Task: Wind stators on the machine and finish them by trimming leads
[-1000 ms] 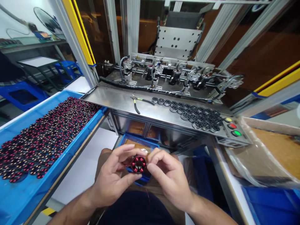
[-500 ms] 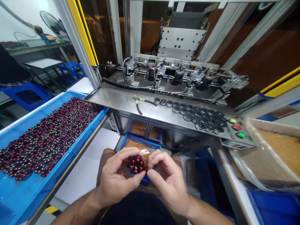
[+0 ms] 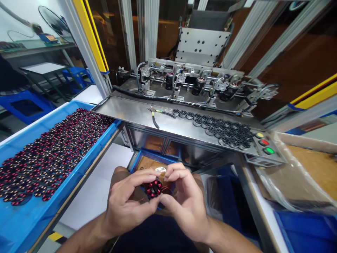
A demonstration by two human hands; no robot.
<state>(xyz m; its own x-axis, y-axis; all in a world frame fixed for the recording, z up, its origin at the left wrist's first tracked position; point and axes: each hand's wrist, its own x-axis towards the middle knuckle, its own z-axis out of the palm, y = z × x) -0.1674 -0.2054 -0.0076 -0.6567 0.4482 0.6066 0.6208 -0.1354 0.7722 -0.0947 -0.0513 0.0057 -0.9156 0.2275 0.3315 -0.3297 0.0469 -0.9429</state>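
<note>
A small round motor stator (image 3: 153,188), wound with red copper wire round a black core, is held low in front of me. My left hand (image 3: 129,196) grips it from the left, fingers over the top and thumb below. My right hand (image 3: 185,200) closes round its right side, thumb at the lower edge and curled fingertips near the upper edge. A thin loose wire end (image 3: 165,189) shows between the stator and my right fingers. Both thumb tips meet below the stator.
Left stands a blue tray (image 3: 15,221) of many wound stators. On the metal ledge (image 3: 123,109) lie cutting pliers (image 3: 154,117) and rows of black stator cores (image 3: 223,128). Behind is a winding machine (image 3: 197,80); a button box (image 3: 267,151) sits right. Below is a blue bin (image 3: 137,158).
My right thumb has shifted left onto the stator's lower edge, from a pinch beside it. The right fingers have opened slightly, and the stator is turned a little.
</note>
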